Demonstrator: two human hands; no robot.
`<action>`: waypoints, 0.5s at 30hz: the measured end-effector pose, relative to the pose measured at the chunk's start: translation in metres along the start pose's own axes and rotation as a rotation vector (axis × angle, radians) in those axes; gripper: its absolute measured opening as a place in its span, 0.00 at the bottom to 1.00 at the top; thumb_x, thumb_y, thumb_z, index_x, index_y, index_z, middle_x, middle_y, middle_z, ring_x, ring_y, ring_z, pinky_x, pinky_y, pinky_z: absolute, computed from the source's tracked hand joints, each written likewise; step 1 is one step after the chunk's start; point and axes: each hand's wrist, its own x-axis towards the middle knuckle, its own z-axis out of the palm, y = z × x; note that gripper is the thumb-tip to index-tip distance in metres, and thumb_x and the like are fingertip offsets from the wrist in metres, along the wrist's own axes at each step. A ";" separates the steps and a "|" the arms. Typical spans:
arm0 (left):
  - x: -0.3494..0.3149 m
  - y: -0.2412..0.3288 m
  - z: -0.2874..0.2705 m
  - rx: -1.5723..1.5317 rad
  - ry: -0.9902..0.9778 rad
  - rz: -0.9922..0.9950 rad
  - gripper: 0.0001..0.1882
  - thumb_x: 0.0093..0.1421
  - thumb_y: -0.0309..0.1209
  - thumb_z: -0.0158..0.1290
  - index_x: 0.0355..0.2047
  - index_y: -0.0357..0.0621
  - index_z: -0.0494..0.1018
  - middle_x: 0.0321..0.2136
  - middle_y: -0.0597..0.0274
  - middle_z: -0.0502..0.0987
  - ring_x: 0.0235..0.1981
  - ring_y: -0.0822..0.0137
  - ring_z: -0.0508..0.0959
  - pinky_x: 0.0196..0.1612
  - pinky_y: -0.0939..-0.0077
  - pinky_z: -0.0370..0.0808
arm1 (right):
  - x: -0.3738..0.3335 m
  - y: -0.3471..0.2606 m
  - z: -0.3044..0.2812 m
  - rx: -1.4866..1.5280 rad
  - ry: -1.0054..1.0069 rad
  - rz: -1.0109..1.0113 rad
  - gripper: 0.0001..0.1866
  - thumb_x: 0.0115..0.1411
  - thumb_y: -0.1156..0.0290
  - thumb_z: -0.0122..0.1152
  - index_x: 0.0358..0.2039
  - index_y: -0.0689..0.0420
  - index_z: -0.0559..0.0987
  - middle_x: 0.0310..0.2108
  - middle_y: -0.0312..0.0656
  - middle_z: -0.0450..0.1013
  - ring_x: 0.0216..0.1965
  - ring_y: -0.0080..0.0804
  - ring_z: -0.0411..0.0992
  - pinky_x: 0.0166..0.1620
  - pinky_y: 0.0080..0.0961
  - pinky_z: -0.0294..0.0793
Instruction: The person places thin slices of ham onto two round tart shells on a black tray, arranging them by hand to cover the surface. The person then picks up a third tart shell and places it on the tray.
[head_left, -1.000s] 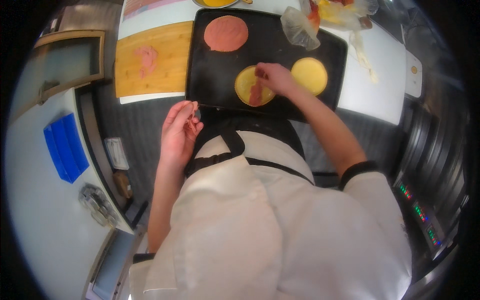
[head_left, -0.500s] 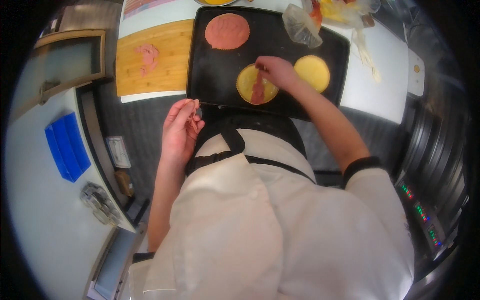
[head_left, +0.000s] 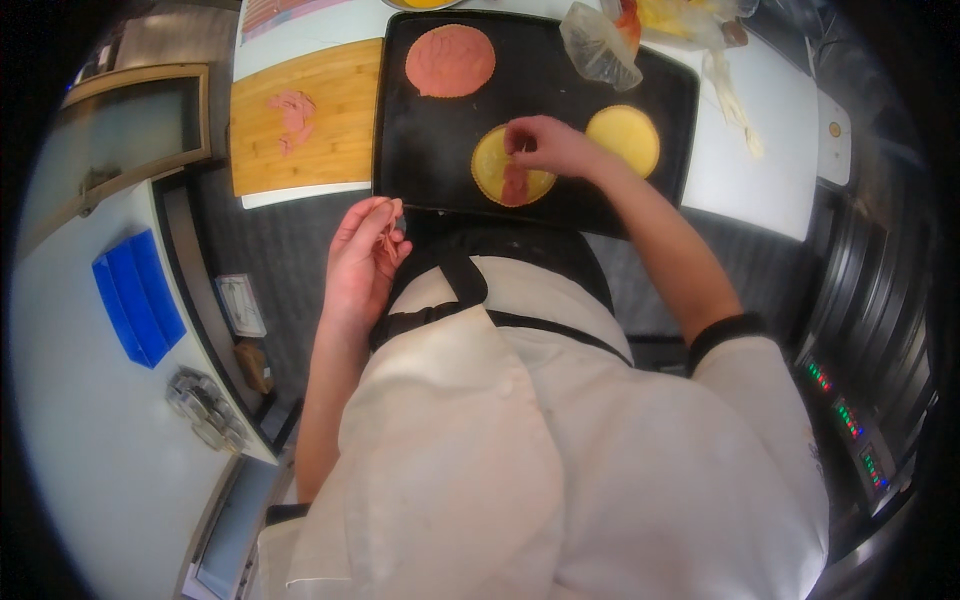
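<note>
On the black baking tray lies a round yellow crust with a crimped edge. Thin pink meat slices run in a strip down its middle. My right hand is over this crust, fingertips pinched at the upper end of the strip on a meat slice mostly hidden by the fingers. Left of the tray's near edge, my left hand is closed around more pink meat slices. A second crust, at the far left of the tray, is covered in pink. To the right sits a plain yellow crust.
A wooden cutting board with scraps of pink meat adjoins the tray's left side. A crumpled clear plastic bag lies over the tray's far right. At far left, a blue bin stands on a white surface.
My right fingertips have shifted slightly left and nearer along the crust, still pinched. My left hand stays in place with its meat slices.
</note>
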 end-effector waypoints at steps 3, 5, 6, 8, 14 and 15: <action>0.002 0.000 0.001 0.002 0.001 -0.012 0.07 0.69 0.28 0.57 0.46 0.47 0.75 0.38 0.65 0.82 0.30 0.74 0.80 0.35 0.77 0.81 | 0.004 0.002 0.004 0.022 -0.095 0.010 0.12 0.57 0.69 0.66 0.41 0.57 0.78 0.38 0.46 0.80 0.43 0.44 0.79 0.45 0.36 0.77; 0.002 0.000 0.001 0.003 0.005 -0.016 0.07 0.69 0.28 0.57 0.46 0.47 0.75 0.38 0.66 0.83 0.30 0.74 0.80 0.35 0.77 0.81 | 0.002 0.001 0.005 -0.164 0.005 0.075 0.12 0.57 0.69 0.65 0.41 0.56 0.77 0.38 0.46 0.80 0.43 0.46 0.79 0.45 0.37 0.77; 0.002 0.000 0.001 0.004 0.007 -0.015 0.07 0.69 0.29 0.57 0.46 0.47 0.75 0.38 0.66 0.83 0.30 0.74 0.80 0.34 0.77 0.81 | 0.002 -0.002 0.005 -0.258 0.053 0.105 0.11 0.58 0.69 0.65 0.40 0.56 0.77 0.38 0.46 0.79 0.43 0.46 0.79 0.45 0.38 0.77; 0.002 0.000 0.000 0.012 0.012 -0.014 0.07 0.68 0.29 0.57 0.46 0.47 0.75 0.38 0.66 0.83 0.30 0.74 0.80 0.34 0.77 0.81 | 0.002 -0.001 0.005 -0.297 0.126 0.130 0.11 0.58 0.66 0.65 0.41 0.54 0.78 0.39 0.44 0.80 0.44 0.47 0.79 0.44 0.41 0.78; 0.002 -0.001 -0.004 0.012 0.006 -0.023 0.08 0.68 0.29 0.58 0.47 0.48 0.75 0.38 0.67 0.83 0.30 0.75 0.80 0.35 0.76 0.81 | 0.004 0.004 0.006 -0.388 0.216 0.096 0.10 0.60 0.66 0.63 0.42 0.52 0.78 0.40 0.42 0.81 0.45 0.48 0.79 0.44 0.44 0.78; 0.002 -0.001 -0.005 0.012 0.010 -0.024 0.08 0.68 0.29 0.58 0.47 0.48 0.75 0.38 0.67 0.83 0.30 0.75 0.80 0.35 0.76 0.81 | 0.004 0.003 0.006 -0.395 0.228 0.091 0.11 0.60 0.66 0.63 0.42 0.52 0.78 0.40 0.42 0.81 0.45 0.48 0.79 0.44 0.44 0.78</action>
